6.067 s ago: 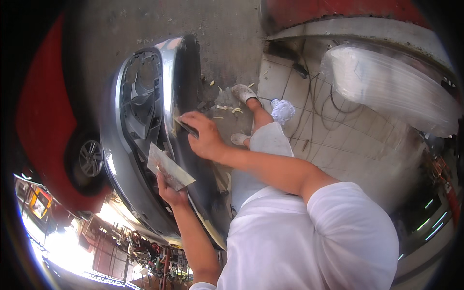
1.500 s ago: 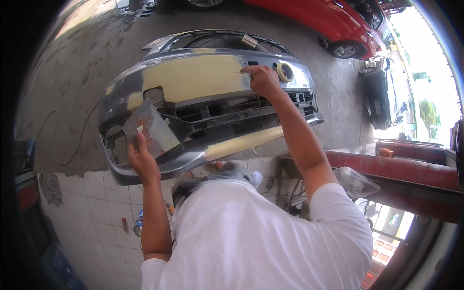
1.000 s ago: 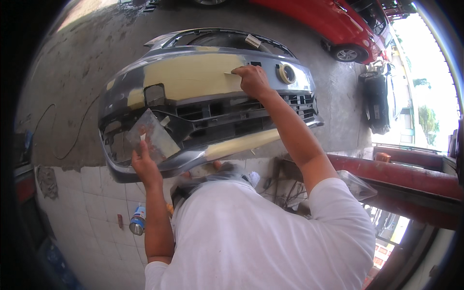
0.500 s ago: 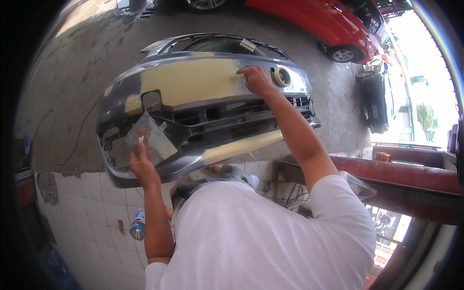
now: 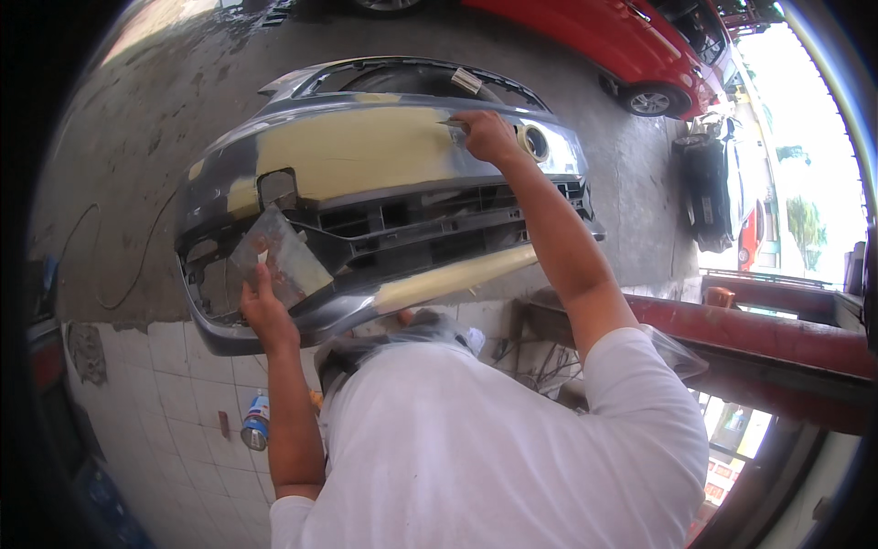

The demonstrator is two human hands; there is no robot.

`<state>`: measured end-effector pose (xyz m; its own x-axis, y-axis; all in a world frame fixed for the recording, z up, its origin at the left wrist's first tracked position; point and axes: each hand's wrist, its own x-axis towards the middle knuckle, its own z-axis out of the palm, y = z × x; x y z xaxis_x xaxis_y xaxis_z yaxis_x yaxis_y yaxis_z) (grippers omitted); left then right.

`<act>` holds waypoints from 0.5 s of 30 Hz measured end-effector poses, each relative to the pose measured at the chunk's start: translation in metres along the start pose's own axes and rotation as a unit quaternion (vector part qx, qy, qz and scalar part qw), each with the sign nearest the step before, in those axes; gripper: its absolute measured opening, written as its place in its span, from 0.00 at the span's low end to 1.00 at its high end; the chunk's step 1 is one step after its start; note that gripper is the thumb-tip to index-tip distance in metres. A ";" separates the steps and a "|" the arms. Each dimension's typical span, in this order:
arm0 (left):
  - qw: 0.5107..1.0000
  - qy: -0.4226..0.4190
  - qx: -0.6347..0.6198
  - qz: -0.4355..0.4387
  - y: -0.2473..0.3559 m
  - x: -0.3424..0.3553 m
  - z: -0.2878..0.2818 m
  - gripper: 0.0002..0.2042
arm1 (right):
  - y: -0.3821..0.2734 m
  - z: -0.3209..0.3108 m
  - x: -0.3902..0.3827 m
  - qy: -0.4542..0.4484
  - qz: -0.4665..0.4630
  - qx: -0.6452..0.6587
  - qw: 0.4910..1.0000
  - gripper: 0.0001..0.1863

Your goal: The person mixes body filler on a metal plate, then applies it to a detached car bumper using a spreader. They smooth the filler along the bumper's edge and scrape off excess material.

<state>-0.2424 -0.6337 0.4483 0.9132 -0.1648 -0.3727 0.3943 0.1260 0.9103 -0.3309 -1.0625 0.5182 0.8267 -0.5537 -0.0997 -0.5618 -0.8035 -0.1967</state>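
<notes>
A car bumper (image 5: 219,188) lies in front of me, its grey skin patched with broad areas of yellowish body filler (image 5: 357,151). My left hand (image 5: 268,311) grips a translucent mixing board (image 5: 297,261) with reddish-brown smears, in front of the bumper's left side. Between the fingers of my right hand (image 5: 489,137) is a thin putty spreader (image 5: 454,123), mostly hidden by the hand. Its edge is at the right end of the upper filler patch. Just right of that hand, a roll of masking tape (image 5: 533,143) rests on the bumper.
A red car (image 5: 585,46) is parked at the far right, with a dark car (image 5: 709,183) beyond it. A blue-labelled can (image 5: 256,423) stands on the tiled floor (image 5: 174,393) by my left forearm. Red metal beams (image 5: 732,334) lie to my right.
My right hand has moved slightly up toward the bumper's upper edge, with the spreader tilted differently. My left hand still holds the mixing board. The whole view has shifted a little.
</notes>
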 end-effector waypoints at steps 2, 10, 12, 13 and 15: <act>1.000 0.000 -0.001 -0.004 -0.002 0.000 -0.001 0.21 | 0.007 0.011 0.002 0.029 -0.015 -0.002 0.999 0.23; 1.000 0.006 -0.021 -0.012 -0.015 0.011 -0.005 0.21 | -0.009 0.025 -0.025 -0.001 -0.014 0.023 1.000 0.22; 0.999 -0.001 -0.027 -0.022 0.000 0.003 0.011 0.20 | -0.002 0.008 -0.020 -0.023 0.028 0.035 0.999 0.21; 0.999 -0.002 -0.030 -0.027 0.006 0.000 0.018 0.20 | 0.008 0.007 -0.013 0.000 0.029 0.038 0.999 0.21; 0.999 -0.022 -0.027 -0.014 0.006 0.000 0.020 0.20 | 0.015 0.010 0.005 0.021 0.022 0.038 0.999 0.21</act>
<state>-0.2417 -0.6524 0.4576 0.8972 -0.2110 -0.3878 0.4249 0.1738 0.8884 -0.3351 -1.0752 0.5045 0.7981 -0.5986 -0.0683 -0.5928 -0.7600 -0.2665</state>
